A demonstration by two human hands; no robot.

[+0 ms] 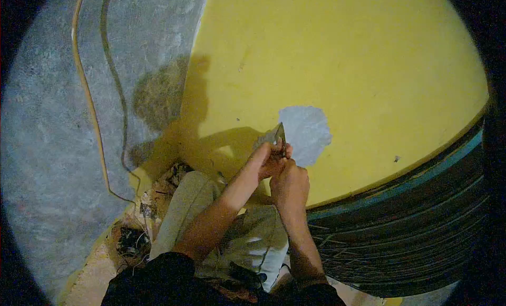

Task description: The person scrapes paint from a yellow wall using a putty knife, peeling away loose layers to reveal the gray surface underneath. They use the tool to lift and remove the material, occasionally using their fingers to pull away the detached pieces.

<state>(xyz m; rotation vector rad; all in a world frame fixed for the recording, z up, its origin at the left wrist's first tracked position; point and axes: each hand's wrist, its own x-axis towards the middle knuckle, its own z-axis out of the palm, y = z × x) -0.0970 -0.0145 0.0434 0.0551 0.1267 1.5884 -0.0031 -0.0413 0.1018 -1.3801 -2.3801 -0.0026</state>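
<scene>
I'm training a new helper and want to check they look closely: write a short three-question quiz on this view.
1. True or false: the left hand and right hand are far apart.
2. What colour is the surface around the pale patch?
A) red
B) yellow
C) green
3. Fill in: a long cord runs down the ____ side of the picture.

Key: 1. False; 2. B; 3. left
</scene>
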